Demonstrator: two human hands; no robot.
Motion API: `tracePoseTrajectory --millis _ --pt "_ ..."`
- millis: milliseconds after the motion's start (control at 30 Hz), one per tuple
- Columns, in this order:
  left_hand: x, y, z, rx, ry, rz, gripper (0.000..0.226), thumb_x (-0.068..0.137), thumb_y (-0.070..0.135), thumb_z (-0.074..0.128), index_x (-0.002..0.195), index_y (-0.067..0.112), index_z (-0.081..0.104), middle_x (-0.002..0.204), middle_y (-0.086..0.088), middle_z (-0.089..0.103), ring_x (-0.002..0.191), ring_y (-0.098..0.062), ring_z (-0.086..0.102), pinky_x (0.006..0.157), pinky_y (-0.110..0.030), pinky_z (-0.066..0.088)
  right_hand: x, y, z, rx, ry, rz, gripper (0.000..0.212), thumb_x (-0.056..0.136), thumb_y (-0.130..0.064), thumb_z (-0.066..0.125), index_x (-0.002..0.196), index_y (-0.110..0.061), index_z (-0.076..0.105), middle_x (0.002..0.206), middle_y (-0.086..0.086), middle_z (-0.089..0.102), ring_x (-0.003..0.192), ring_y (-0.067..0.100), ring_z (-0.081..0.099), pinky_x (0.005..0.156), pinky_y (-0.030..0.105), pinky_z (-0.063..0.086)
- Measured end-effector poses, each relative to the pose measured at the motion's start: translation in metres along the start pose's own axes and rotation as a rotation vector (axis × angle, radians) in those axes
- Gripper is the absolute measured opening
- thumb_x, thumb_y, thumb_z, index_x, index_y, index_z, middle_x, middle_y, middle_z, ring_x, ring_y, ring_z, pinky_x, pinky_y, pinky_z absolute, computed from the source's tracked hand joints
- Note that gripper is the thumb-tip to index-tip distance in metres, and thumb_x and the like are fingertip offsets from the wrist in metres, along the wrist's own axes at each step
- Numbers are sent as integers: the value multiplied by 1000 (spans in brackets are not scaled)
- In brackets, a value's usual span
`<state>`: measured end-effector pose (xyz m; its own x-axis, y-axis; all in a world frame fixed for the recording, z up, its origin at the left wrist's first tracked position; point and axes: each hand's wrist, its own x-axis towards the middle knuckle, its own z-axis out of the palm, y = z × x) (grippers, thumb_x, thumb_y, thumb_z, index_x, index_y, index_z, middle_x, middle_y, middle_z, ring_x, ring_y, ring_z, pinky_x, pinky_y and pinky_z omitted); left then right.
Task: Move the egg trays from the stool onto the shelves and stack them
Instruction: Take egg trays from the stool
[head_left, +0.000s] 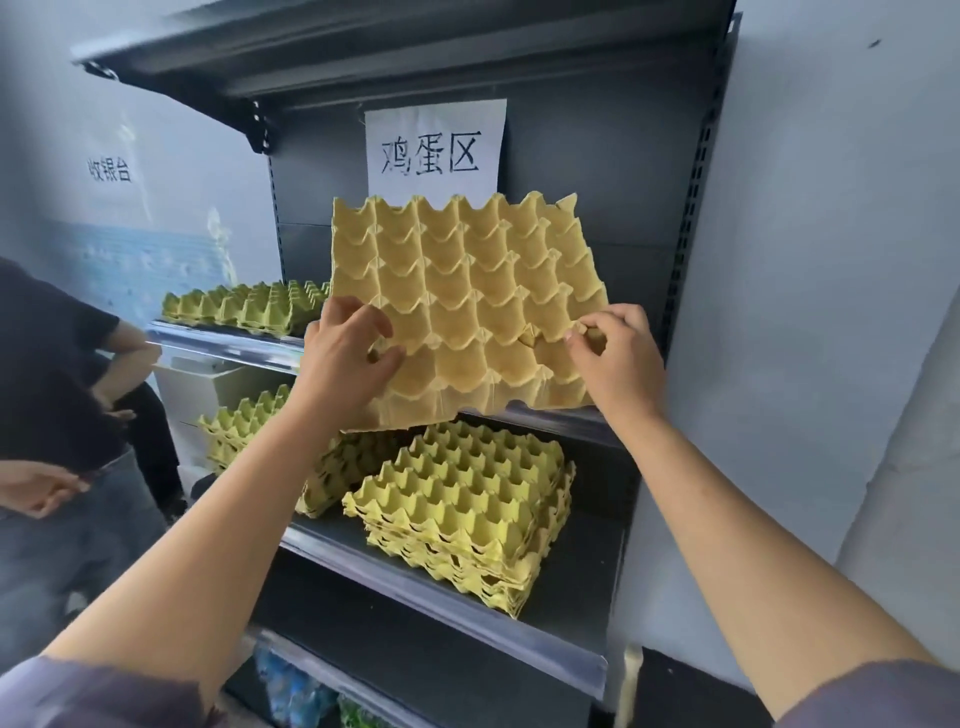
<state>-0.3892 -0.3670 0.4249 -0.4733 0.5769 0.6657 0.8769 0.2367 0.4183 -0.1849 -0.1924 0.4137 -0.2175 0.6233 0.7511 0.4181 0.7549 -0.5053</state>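
Head view: egg tray (467, 312) held tilted.
Curled left hand (343, 358) fingers grip its lower-left corner; right hand (618, 358) fingers pinch the lower-right edge; tray stack (462, 499) on lower shelf (587, 571).

Landmark = held tray (467, 312), tilted up in front of the shelf unit's back panel. Sign (435, 145) is above & behind it. L hand (343, 358) grips its lower-L part, R hand (613, 358) its lower-R edge. Left of it, on mid shelf (223, 340): low stack (244, 306). Below it, on lower shelf (441, 603): tall stack (462, 509) right under, side stack (244, 426) below-left. Bystander (52, 364) far left of it.
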Motion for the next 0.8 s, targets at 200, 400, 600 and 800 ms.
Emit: tracePoseTrajectory --millis 200,400,600,800 --pt "47 -53 -9 -4 9 -7 24 83 24 65 103 10 60 122 -11 44 97 -31 52 94 -40 39 36 -34 49 -40 -30 -36 22 91 -33 59 103 -18 69 118 -5 52 88 10 54 61 24 35" --pt "89 -105 -6 -36 -14 24 26 83 23 67 105 9 62 124 -13 45 101 -34 52 91 -38 40 50 -57 90 -104 -41 -36 22 92 -34 56 105 -20 68 115 -7 55 89 14 56 57 23 36" --pt "134 -149 -13 -117 -35 111 26 83 20 68 105 7 63 124 -13 46 98 -30 55 87 -31 38 59 -91 124 -116 16 53 19 92 -30 57 102 -19 68 110 -7 56 86 14 58 69 29 47" --pt "174 -181 -23 -151 -104 120 35 85 27 67 115 12 58 133 -9 42 89 -24 51 78 -30 43 69 -123 154 -116 67 123 16 91 -26 58 100 -17 68 104 -9 50 83 10 53 69 24 38"
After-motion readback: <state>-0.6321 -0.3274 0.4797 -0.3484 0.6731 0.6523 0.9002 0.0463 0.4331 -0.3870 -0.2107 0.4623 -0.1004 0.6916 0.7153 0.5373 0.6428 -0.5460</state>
